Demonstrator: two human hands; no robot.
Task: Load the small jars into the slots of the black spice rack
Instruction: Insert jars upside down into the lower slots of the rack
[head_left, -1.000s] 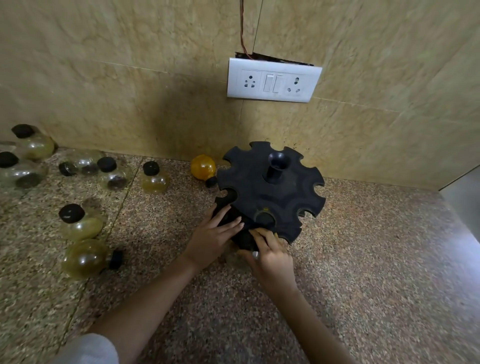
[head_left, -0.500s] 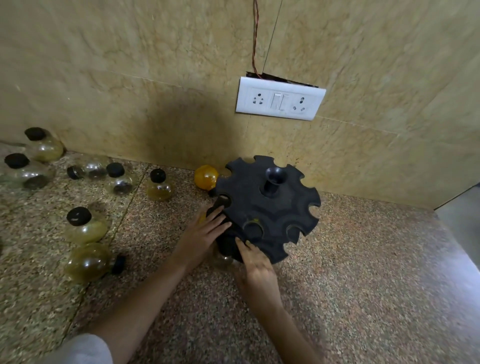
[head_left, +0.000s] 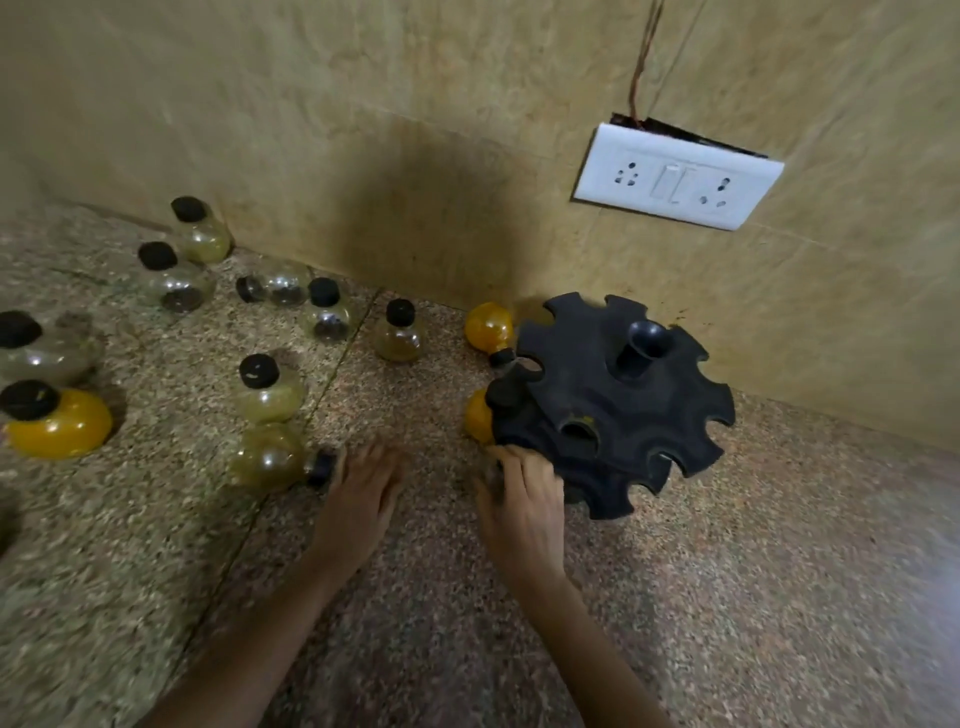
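Note:
The black spice rack (head_left: 613, 405) stands tilted on the counter near the wall, with round slots around its rim. A yellow jar (head_left: 475, 418) with a black cap sits in a slot on its left side. My right hand (head_left: 524, 499) grips the rack's lower left edge, fingers curled against it. My left hand (head_left: 363, 493) hovers open over the counter, its fingertips right next to the cap of an olive jar lying on its side (head_left: 270, 457). An orange jar (head_left: 488, 326) lies behind the rack by the wall.
Several more black-capped jars are spread over the granite counter (head_left: 727, 597) at left, among them a yellow jar (head_left: 57, 423), an upright one (head_left: 267, 389) and another (head_left: 399, 332). A white socket plate (head_left: 675, 176) is on the tiled wall above the rack.
My left hand has come off the rack and moved left to the lying olive jar. My right hand stays at the rack's edge. The view has swung left.

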